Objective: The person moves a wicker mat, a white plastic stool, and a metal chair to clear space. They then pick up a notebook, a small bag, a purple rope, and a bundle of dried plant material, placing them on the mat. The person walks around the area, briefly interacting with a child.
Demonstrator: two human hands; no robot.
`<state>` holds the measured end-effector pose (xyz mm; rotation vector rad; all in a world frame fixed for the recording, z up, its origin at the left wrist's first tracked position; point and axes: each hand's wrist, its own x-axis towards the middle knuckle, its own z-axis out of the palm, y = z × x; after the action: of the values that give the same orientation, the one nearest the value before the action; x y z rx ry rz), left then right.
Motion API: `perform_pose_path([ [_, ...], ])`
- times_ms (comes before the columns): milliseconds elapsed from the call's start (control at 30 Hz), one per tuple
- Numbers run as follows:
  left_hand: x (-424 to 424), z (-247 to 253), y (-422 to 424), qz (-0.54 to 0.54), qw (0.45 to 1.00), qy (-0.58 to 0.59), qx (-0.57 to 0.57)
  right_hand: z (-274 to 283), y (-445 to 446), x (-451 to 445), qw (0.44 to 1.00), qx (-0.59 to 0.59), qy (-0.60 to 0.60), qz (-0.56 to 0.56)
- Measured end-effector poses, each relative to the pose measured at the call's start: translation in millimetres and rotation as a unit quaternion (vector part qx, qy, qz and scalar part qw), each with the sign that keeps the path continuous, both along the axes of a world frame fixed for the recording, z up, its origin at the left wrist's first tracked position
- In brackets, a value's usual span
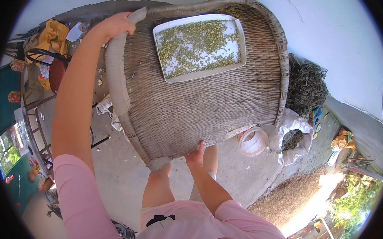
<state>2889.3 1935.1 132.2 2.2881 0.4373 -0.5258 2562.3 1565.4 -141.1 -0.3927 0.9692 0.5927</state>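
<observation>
A large woven winnowing basket (197, 109) with a raised, bound rim is held up before me. My left hand (120, 25) grips its far left corner, where cloth wraps the rim. At the near edge my right hand (194, 156) holds the basket, thumb on top and the fingers hidden beneath. A shallow white cardboard tray (205, 74) rests in the basket's far part. Small green-yellow seeds or dried plant bits (204, 39) are spread thinly over the tray's bottom. Some yellowish bits (231, 11) lie loose behind the tray, along the basket's far rim.
A white bucket (252, 142) and an open woven sack (297, 153) holding dark plant matter stand right of the basket. Behind them rises a heap of dried stalks (305, 82) against the white wall (332, 33). A dark red stool (57, 74) and yellow bags (53, 35) are at left.
</observation>
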Motion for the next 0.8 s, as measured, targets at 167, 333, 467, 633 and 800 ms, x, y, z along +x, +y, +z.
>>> perform_pose_path([
  [167,22.8,-12.1,-21.3,0.067,0.980,-0.175,-0.061,58.1,42.5,60.7,0.998,0.040,0.029,0.031],
  [333,8.5,-62.8,-2.9,0.107,0.946,-0.281,0.122,28.0,48.1,63.9,0.964,0.075,0.010,0.254],
  [467,-43.3,-108.4,10.7,0.168,0.936,-0.288,0.111,49.3,26.5,118.2,0.807,-0.086,-0.251,0.528],
  [633,-172.6,-148.8,-22.9,0.244,0.963,-0.105,0.037,135.1,-69.2,233.4,0.353,-0.707,-0.557,0.255],
  [800,-222.1,-206.0,-37.9,0.330,0.941,-0.072,0.020,147.6,-159.8,325.4,0.407,-0.777,-0.434,0.205],
])
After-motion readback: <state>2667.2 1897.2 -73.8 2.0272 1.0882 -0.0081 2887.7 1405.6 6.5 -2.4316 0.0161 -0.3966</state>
